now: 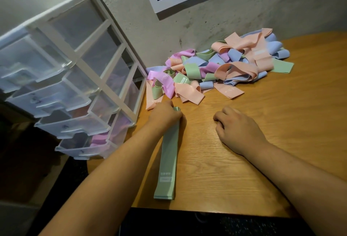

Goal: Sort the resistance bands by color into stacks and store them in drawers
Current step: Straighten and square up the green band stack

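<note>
One green band (169,153) lies flat on the table (262,123), long axis 6-to-12 o'clock, label end toward me. My left hand (165,114) curls over its far end, holding it. My right hand (238,130), at 3 o'clock of it, rests loosely curled, holding nothing. One four-colour pile (221,67) lies at 1 o'clock and one drawer unit (75,78) stands at 10 o'clock.

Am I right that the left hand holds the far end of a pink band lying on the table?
No: the head view shows the left hand holding the far end of a green band, not pink, lying on the table.
</note>
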